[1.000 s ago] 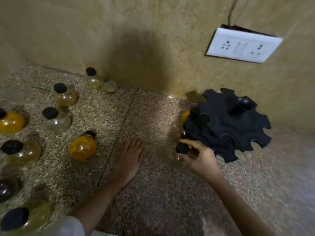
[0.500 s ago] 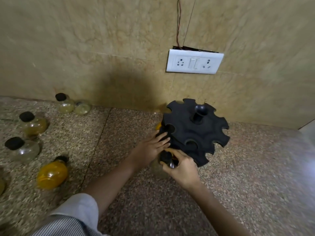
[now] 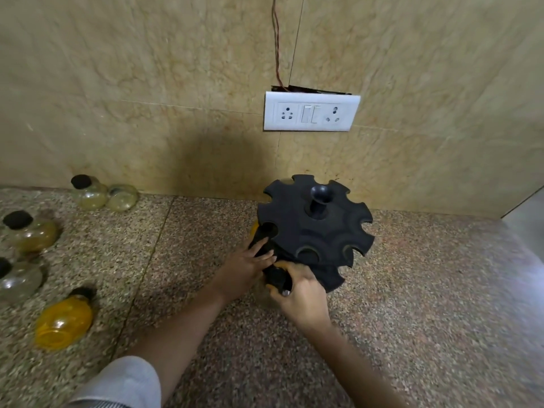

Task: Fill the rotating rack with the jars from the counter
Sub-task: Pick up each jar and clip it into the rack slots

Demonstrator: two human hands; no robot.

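A black rotating rack (image 3: 316,231) with notched slots stands on the speckled counter by the wall. My right hand (image 3: 300,293) grips a clear jar by its black lid (image 3: 276,278), at the rack's lower front edge. My left hand (image 3: 247,265) lies against the rack's left side with straight fingers. An orange jar (image 3: 253,229) peeks out behind the rack's left edge. More black-lidded jars stand at the left: an orange one (image 3: 63,319), a yellowish one (image 3: 31,232), a clear one (image 3: 17,279) and two at the back (image 3: 91,191).
A white socket and switch plate (image 3: 310,114) hangs on the marble wall above the rack, with wires running up from it. The counter's right end (image 3: 524,219) meets a pale surface.
The view has swung right and up. My left hand left the counter and came to the rack's side. My right hand brought the jar in close under the rack's front edge.
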